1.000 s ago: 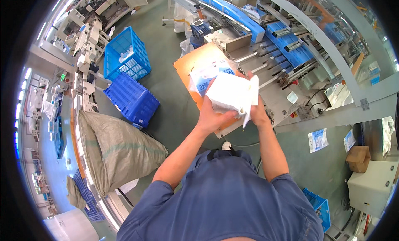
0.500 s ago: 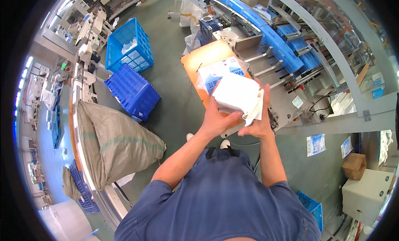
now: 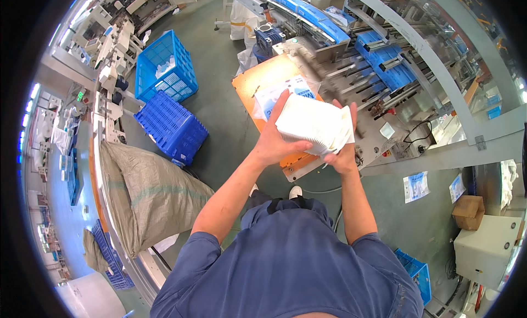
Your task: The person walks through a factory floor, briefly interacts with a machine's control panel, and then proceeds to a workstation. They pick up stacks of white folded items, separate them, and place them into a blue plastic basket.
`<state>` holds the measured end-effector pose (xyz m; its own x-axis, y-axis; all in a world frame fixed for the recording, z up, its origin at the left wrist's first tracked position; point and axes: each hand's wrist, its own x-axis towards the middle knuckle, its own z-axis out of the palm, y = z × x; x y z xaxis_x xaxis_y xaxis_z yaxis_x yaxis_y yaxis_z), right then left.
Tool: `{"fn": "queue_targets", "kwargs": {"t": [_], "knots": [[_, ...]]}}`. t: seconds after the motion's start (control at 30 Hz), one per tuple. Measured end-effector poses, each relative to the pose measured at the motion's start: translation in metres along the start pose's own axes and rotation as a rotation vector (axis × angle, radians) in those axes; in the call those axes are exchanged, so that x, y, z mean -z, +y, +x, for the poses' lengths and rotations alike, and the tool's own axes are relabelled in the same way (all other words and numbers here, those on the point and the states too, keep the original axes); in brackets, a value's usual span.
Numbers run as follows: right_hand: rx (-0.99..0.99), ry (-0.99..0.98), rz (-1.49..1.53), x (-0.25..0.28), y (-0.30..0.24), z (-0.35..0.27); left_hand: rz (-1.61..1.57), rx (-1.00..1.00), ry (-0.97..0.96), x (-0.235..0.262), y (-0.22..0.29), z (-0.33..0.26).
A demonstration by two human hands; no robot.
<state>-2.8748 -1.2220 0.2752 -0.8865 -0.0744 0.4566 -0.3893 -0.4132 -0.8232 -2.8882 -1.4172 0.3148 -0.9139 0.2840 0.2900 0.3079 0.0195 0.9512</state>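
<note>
A thick stack of thin white square pads (image 3: 307,117) is held between my two hands over an orange board. My left hand (image 3: 273,141) grips the near left side, with the thumb along the lower edge and the fingers up the far left side. Around the right end, my right hand (image 3: 346,153) presses against several pads that stand looser and uneven there. The undersides of the stack and some right fingertips are hidden. Just beyond the stack, a blue-and-white printed plastic bag (image 3: 301,87) lies on the orange board (image 3: 248,88), partly covered by the stack.
To the right stands a machine with metal rods and a blue-packed conveyor (image 3: 384,60). On the left are a light blue crate (image 3: 186,60), a dark blue crate (image 3: 173,126) and a large woven sack (image 3: 153,192). A carton (image 3: 468,212) sits at the right.
The stack has turned and tilted in my hands, and its loose right-hand pads now lie closer against it. My left fingers have come up its far left side. Machine rods and blue packs have shifted.
</note>
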Motion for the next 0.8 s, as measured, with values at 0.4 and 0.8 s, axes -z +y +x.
{"fn": "queue_targets", "kwargs": {"t": [0.4, 0.8], "knots": [[-0.352, -0.128, -0.119, 0.014, 0.008, -0.004, -0.163, 0.050, 0.038, -0.011, -0.012, -0.031], [-0.239, -0.172, 0.011, 0.013, 0.006, -0.004, -0.002, -0.074, 0.024, -0.015, -0.020, -0.032]]}}
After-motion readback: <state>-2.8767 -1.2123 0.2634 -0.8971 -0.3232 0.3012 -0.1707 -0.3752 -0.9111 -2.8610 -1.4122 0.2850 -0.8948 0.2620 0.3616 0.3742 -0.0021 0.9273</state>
